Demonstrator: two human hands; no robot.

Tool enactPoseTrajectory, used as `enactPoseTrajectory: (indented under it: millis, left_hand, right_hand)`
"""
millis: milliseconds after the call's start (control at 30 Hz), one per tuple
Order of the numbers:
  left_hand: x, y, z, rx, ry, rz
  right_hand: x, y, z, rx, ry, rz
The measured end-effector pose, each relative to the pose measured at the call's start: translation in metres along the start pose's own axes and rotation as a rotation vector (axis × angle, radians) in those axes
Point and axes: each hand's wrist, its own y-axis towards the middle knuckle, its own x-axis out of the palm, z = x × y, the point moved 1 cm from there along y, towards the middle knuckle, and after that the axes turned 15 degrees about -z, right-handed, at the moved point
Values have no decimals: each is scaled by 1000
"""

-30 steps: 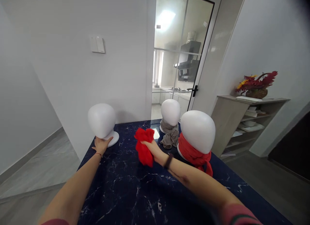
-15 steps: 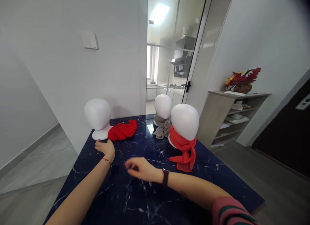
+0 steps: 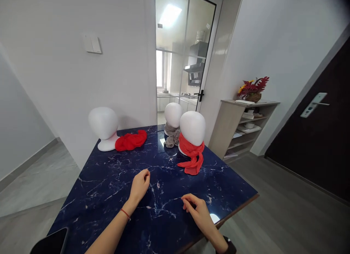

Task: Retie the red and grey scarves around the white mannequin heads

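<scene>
My left hand is over the middle of the dark blue marbled table, its fingers loosely curled with nothing visible in them. Nearer the table's right front edge, my right hand has its fingers bent in towards the thumb, also without anything visible. At the far left a bare white mannequin head stands beside a crumpled red scarf. A larger mannequin head wears a knotted coral-red scarf. Behind it, a smaller mannequin head has a grey scarf tied around its neck.
A black phone lies at the table's lower left corner. Behind the table are a wall and a glass door. To the right stand a shelf unit with a flower basket on top and a dark door.
My left hand has drawn back from beside the bare head towards the table's middle. My right hand has moved right and nearer to me. The view has shifted, bringing the phone into sight.
</scene>
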Motion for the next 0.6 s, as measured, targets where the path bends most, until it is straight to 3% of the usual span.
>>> enactPoseTrajectory:
  millis: [133,300,367,467,600]
  left_hand:
    - [2,-6,-17,-84,-191,-11]
    - [1,-1,-21,-163,-378,42]
    - [-2,1,-22,-207,-484,92]
    - [-13,3,-25,-296,-689,209]
    - [-45,-5,-15,-452,-947,303]
  right_hand:
    - [8,-1,12,4,8,92]
    - [5,6,10,5,134,6]
    - [-4,12,10,48,337,10]
    - [-24,23,4,170,841,71]
    - [-43,37,-20,205,1324,12]
